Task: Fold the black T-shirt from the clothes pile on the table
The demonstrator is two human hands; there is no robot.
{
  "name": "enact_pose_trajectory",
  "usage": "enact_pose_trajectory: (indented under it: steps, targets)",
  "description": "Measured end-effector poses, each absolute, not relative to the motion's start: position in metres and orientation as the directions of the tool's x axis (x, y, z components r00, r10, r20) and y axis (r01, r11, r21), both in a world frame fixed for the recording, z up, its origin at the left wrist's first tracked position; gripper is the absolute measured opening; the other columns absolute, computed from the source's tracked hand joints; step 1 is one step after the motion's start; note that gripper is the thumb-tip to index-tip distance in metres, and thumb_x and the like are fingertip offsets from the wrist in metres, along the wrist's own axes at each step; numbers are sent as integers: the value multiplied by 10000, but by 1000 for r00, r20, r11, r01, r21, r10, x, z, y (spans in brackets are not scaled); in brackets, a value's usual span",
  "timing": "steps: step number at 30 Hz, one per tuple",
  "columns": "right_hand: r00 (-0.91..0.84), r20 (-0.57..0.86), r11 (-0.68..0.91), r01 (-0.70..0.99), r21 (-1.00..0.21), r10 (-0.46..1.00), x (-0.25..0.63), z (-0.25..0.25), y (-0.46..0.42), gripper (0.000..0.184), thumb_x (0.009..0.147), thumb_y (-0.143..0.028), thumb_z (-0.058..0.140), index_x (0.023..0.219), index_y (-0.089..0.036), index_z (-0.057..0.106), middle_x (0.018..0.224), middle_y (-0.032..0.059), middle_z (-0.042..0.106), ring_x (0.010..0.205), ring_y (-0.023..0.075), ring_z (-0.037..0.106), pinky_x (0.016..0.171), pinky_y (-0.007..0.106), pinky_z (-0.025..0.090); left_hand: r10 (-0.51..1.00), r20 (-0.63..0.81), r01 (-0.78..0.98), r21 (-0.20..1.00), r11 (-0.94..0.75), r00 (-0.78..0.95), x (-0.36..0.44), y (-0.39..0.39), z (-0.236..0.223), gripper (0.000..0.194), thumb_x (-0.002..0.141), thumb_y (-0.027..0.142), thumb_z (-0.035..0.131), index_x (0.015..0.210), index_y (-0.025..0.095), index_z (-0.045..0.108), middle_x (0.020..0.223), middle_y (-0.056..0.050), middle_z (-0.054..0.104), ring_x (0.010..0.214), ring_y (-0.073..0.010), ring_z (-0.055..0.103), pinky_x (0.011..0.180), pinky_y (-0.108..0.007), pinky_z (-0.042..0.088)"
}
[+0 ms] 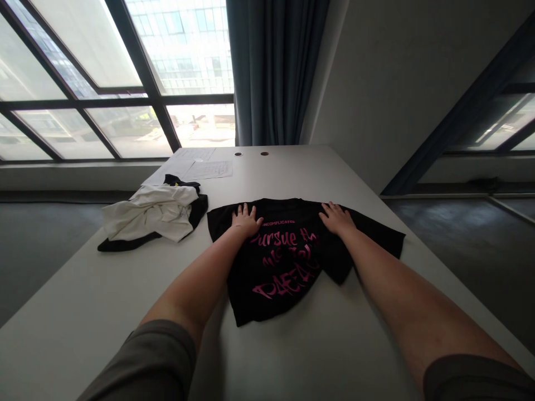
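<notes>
1. The left hand (246, 220) lies flat, fingers spread and released, palm pressing the black T-shirt (288, 262) near its upper edge.
2. The right hand (336, 218) rests likewise, open and gripping nothing, at about two o'clock from the left.
3. The shirt is soft, creased cotton with brushy pink lettering, spread at the middle of the smooth white table (83, 312).
4. At ten o'clock, a crumpled white garment (150, 214) is heaped over dark cloth.
5. At twelve o'clock, beyond that heap, lie flat paper sheets (200, 167).

You have a black T-shirt (288, 262) with pink lettering on the white counter (313, 356). Left of that shirt lies a white garment (148, 217) over a black one (196, 209). Beyond it lie white printed papers (207, 169). Your sleeves are grey.
</notes>
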State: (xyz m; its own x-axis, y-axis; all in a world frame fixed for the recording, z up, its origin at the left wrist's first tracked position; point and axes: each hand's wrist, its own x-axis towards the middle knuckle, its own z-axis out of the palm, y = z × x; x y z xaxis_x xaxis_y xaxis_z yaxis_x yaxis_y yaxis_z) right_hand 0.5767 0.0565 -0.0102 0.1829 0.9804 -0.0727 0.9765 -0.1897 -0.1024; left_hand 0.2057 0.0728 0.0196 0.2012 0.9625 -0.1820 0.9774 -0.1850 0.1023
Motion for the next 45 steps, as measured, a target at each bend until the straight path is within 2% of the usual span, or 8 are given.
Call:
enact_pose_trajectory:
  steps: [17, 21, 25, 27, 30, 34, 37, 45]
  targets:
    - [188, 66, -176, 972, -155, 980, 584, -13, 97, 642, 1044, -499, 310, 1601, -199, 419, 1702, 111, 303, 1552, 305, 289, 1253, 568, 224, 940, -49, 933, 151, -326, 337, 205, 132, 13, 745, 1039, 629, 286, 1644, 197, 308, 1743, -133, 156, 1603, -362, 125, 1274, -589, 129]
    - [191, 191, -156, 970, -186, 963, 580, -14, 92, 574, 1018, -378, 360, 1498, -137, 565, 1620, 125, 457, 1483, 279, 415, 1226, 453, 321, 937, -56, 927, 175, -331, 345, 210, 128, 24, 617, 1070, 464, 325, 1619, 182, 360, 1732, -131, 208, 1598, -340, 167, 1273, -581, 157]
    - [227, 301, -162, 961, -225, 926, 576, -9, 78, 489, 986, -301, 377, 1296, -153, 725, 1399, 113, 672, 1278, 272, 600, 1090, 367, 454, 897, -33, 882, 199, -427, 442, 211, 72, 42, 520, 1054, 358, 415, 1567, 279, 456, 1703, -50, 318, 1567, -282, 278, 1281, -568, 160]
    - [198, 347, -119, 964, -237, 917, 576, -4, 70, 468, 981, -275, 364, 1213, -159, 754, 1263, 117, 733, 1178, 278, 638, 1043, 370, 473, 784, 118, 742, 263, -616, 609, 206, 20, 50, 470, 1072, 403, 392, 1519, 330, 518, 1646, -19, 432, 1533, -245, 348, 1293, -540, 138]
    - [125, 426, -26, 973, -231, 896, 575, 4, 60, 434, 973, -248, 359, 1116, -153, 758, 1142, 134, 745, 1122, 292, 623, 1054, 391, 450, 527, 146, 448, 369, -815, 837, 191, -63, 57, 430, 1075, 440, 412, 1465, 365, 576, 1521, -10, 585, 1438, -214, 491, 1282, -478, 228]
    - [111, 483, 22, 965, -261, 868, 566, 16, 44, 403, 964, -247, 384, 1138, -168, 739, 1137, 141, 726, 1131, 320, 588, 1088, 449, 408, 420, 150, 345, 364, -865, 895, 171, -132, 58, 535, 950, 566, 634, 1451, 383, 593, 1567, -54, 530, 1471, -324, 447, 1282, -591, 180]
    - [68, 496, 100, 947, -306, 866, 548, 27, 17, 415, 974, -262, 382, 1194, -184, 725, 1159, 136, 720, 1155, 323, 580, 1113, 466, 389, 441, 111, 385, 329, -862, 891, 158, -141, 52, 608, 898, 547, 714, 1467, 389, 570, 1597, -67, 489, 1454, -340, 461, 1265, -617, 215]
    - [-350, 506, 544, 781, -307, 788, 460, 51, -140, 238, 988, -309, 504, 1022, -254, 733, 1057, 96, 710, 1036, 279, 611, 992, 460, 464, 742, 256, 669, 323, -670, 619, 148, -116, 32, 492, 938, 240, 601, 1427, 294, 608, 1380, -97, 605, 1203, -255, 635, 1056, -408, 530]
